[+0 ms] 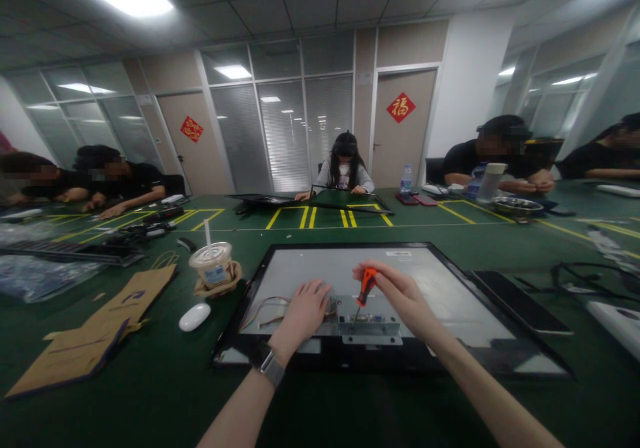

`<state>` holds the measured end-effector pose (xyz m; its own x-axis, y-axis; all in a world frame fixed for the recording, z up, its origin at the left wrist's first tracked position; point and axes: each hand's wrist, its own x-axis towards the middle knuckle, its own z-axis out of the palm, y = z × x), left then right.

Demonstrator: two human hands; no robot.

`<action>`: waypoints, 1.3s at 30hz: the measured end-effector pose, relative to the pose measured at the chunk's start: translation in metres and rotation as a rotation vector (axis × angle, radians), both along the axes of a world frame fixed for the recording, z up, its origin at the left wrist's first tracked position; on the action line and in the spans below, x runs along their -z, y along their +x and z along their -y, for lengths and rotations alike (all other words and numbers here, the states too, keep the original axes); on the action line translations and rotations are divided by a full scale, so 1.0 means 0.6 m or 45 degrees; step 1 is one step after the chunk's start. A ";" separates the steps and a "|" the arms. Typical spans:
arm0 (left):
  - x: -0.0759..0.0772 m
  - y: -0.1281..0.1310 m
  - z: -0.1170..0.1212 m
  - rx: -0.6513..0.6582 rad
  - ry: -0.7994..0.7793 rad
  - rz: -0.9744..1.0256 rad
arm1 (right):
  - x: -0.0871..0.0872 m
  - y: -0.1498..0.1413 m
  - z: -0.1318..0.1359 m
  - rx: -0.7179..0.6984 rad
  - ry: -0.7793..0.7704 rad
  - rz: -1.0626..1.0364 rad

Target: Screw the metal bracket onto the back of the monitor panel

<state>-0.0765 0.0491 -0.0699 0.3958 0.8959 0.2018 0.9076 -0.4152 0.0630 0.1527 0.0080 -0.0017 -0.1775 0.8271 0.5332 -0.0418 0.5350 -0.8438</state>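
Observation:
A monitor panel point(450, 288) with a black frame lies back side up in front of me. On its lower middle sits a metal bracket point(370, 331) carrying a small board with video ports. My right hand point(395, 288) grips an orange and black screwdriver point(368, 283), held nearly upright, its tip down at the bracket's board. Resting flat with fingers stretched, my left hand point(307, 308) is at the bracket's left edge. Beside it, thin wires point(270, 308) run across the panel. What lies under the left fingers is hidden.
Left of the panel are an iced drink cup point(213, 265), a white mouse point(195, 317) and a brown paper bag point(100, 335). To the right lie a black keyboard-like slab point(520, 301) and cables point(590, 278). Across the table a person point(345, 161) handles a black frame.

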 end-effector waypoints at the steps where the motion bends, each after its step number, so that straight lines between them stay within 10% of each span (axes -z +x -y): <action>1: -0.001 0.000 0.000 0.005 -0.003 -0.001 | -0.002 0.001 0.000 0.021 0.028 0.019; 39: 0.003 -0.001 -0.002 0.006 -0.014 0.008 | -0.009 -0.006 0.005 0.236 0.100 -0.010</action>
